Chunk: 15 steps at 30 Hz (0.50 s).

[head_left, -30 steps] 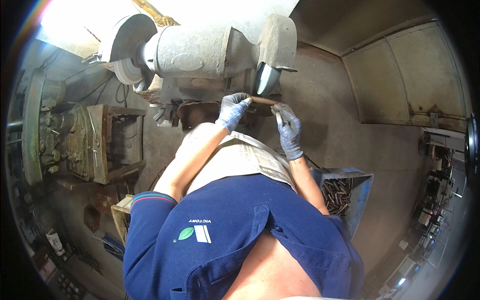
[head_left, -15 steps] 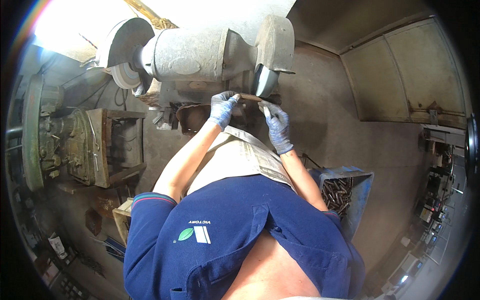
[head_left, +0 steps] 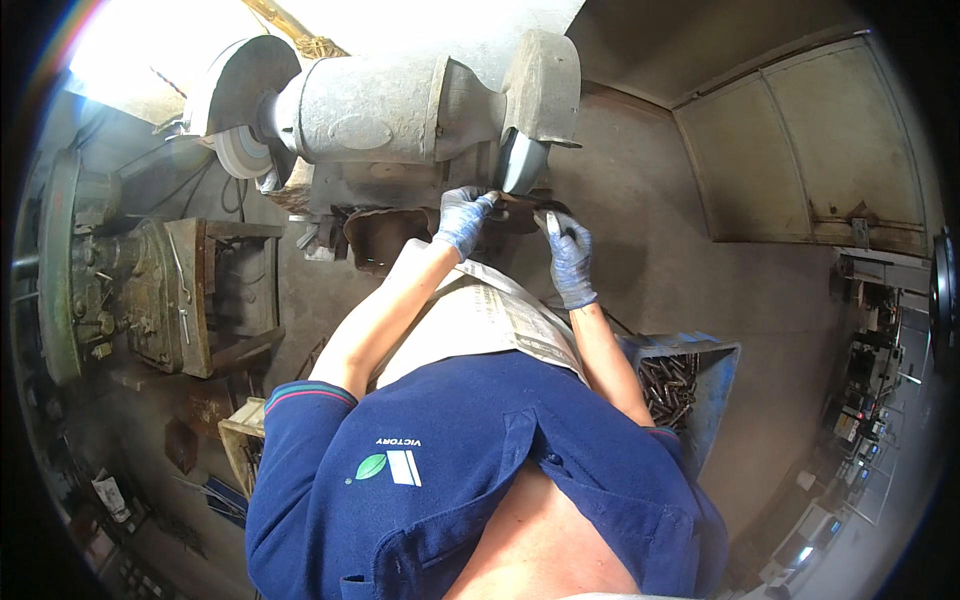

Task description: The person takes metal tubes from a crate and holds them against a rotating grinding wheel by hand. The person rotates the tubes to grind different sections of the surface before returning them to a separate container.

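Observation:
My left hand, in a blue-and-grey work glove, is closed on the left end of a thin, dark metal rod. The right hand, gloved alike, pinches the other end. Held crosswise, the rod lies just below the right grinding wheel of a bench grinder; its left part looks brighter. Whether rod and wheel touch I cannot tell. A metal guard covers the upper part of that wheel.
The grinder's left wheel is pale. Below the grinder is a rusty, open container. Beside my right arm a blue bin holds several dark metal pieces. A greenish machine stands left, a light crate by my left elbow.
Both hands have moved slightly right with the rod, so the wheel is now nearer to my left fingers. The camera's view has shifted a little.

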Motion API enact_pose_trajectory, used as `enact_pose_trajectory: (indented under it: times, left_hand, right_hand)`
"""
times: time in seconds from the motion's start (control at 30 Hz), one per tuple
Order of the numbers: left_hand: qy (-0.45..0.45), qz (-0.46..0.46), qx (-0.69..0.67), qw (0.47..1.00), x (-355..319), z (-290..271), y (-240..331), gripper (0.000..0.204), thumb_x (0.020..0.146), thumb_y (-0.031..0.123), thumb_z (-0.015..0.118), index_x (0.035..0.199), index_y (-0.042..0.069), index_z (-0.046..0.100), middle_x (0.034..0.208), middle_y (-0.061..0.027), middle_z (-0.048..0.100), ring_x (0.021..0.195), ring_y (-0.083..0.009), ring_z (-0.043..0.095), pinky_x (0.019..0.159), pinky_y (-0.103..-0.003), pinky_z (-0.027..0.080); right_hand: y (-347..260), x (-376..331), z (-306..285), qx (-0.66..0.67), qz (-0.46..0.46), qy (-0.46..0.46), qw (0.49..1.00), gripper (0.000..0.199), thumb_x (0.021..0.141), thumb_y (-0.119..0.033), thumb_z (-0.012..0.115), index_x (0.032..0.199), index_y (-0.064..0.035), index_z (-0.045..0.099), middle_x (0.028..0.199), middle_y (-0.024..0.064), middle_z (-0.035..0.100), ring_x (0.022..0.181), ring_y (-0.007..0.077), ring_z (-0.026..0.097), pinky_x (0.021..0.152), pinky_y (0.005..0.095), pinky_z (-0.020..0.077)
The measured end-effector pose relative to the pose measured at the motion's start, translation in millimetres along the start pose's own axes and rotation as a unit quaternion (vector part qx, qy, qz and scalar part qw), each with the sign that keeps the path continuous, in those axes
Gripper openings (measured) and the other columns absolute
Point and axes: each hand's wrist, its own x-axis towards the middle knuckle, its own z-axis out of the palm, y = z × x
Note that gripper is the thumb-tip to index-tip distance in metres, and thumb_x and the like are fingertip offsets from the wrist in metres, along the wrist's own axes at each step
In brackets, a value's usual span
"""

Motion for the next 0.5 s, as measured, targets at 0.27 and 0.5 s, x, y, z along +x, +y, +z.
enact_pose_trajectory:
  times: [0.27,0.5]
  left_hand:
    - [0.03,0.016,0.032,0.999,7.1,-34.4,6.7,0.011,0.084,0.007,0.061,0.081,-0.003,0.064,0.071,-0.0072,0.064,0.058,-0.0132,0.058,0.054,-0.026,0.047]
    - [0.021,0.07,0.021,0.997,-5.4,-61.8,5.9,0.012,0.085,0.007,0.06,0.09,-0.002,0.065,0.077,-0.0045,0.066,0.065,-0.0076,0.058,0.061,-0.021,0.046]
  right_hand:
    - [2.6,3.1,34.5,0.036,0.011,-0.041,0.998,0.02,0.089,-0.012,0.056,0.099,0.0028,0.064,0.098,0.0126,0.065,0.093,0.0195,0.061,0.088,0.0309,0.0477]
    - [-8.5,-5.0,54.4,0.073,-0.045,-0.086,0.993,0.02,0.09,-0.006,0.052,0.103,0.0052,0.061,0.115,0.0155,0.056,0.106,0.0202,0.055,0.092,0.0333,0.0467]
